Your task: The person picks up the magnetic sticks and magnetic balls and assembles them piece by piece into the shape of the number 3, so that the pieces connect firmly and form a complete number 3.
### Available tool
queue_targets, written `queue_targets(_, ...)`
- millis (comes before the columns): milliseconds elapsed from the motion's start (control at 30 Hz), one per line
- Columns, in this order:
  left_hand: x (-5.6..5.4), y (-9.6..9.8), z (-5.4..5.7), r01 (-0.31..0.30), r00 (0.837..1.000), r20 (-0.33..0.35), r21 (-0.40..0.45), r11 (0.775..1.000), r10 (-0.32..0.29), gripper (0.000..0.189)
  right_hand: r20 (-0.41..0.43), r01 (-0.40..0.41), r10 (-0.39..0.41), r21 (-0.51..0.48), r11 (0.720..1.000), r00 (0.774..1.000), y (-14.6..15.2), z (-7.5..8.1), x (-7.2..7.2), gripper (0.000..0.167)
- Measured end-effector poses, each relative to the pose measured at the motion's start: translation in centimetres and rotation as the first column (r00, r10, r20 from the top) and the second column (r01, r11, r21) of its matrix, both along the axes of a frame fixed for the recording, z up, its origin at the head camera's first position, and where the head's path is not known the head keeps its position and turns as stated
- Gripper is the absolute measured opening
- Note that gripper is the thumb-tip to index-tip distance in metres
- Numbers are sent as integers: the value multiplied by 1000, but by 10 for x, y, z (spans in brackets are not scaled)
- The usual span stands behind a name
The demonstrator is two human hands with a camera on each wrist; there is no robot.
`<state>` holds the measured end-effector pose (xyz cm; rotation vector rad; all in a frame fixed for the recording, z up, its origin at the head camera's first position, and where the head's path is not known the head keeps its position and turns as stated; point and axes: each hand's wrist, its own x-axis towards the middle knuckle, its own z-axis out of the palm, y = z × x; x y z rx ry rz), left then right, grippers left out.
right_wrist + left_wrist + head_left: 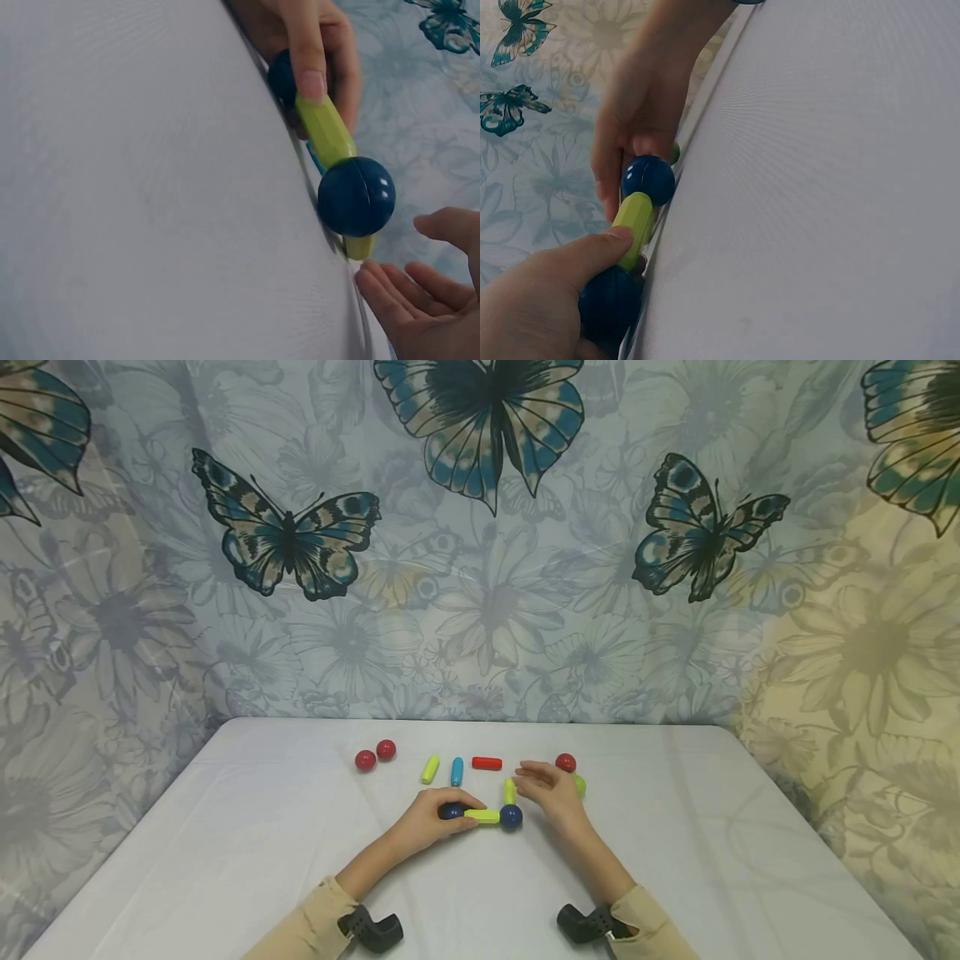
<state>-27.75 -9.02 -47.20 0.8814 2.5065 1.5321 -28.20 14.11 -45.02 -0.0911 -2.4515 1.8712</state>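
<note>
My left hand (426, 818) grips one end of a joined toy piece, its thumb along a yellow-green rod (483, 817). One dark blue ball (609, 304) sits within that hand's grasp; another dark blue ball (512, 817) caps the rod's right end. From this second ball a further yellow-green rod (510, 791) points away toward the back. My right hand (553, 795) is beside that rod, fingers spread and relaxed with nothing held. In the right wrist view the right fingertips (373, 279) are close to the rod's tip (360, 247).
Behind the hands lie a yellow-green rod (430, 769), a blue rod (457, 772) and a red rod (487, 763). Two red balls (365, 761) rest at the back left. A red ball (566, 762) and a green ball (581, 787) are beyond the right hand on the white table (225, 827).
</note>
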Motion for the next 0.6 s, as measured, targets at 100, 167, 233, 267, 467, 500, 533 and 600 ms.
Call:
queue_targets(100, 0, 0, 0, 1, 1000, 4, 0, 1000, -1, 22, -16, -3, 3, 16, 1000, 1000, 3, 3, 0, 41)
queue_targets(167, 0, 0, 0, 1, 1000, 7, 1, 1000, -1, 22, -36, -21, 21, 17, 1000, 999, 7, 5, 0, 41)
queue_targets(233, 0, 0, 0, 0, 1000, 10, 3, 1000, 0, 22, -58, -42, 43, 15, 999, 997, 11, 7, -1, 40)
queue_targets(267, 0, 0, 0, -1, 1000, 9, 3, 1000, 1, 22, -75, -58, 58, 14, 998, 995, 13, 9, -1, 40)
queue_targets(467, 1, 1, 1, -4, 1000, 2, 0, 1000, 4, 22, -116, -130, 121, -68, 989, 986, 28, 20, -3, 41)
queue_targets(500, 1, 1, 1, -3, 1000, 1, 1, 1000, 3, 22, -118, -135, 126, -78, 988, 985, 32, 21, -4, 41)
queue_targets(533, 1, 1, 1, -2, 1000, 0, 2, 1000, 2, 22, -125, -145, 134, -82, 986, 983, 35, 22, -4, 40)
queue_targets(600, 1, 1, 0, -2, 1000, -2, 5, 1000, 2, 22, -146, -164, 155, -58, 985, 977, 42, 24, -6, 39)
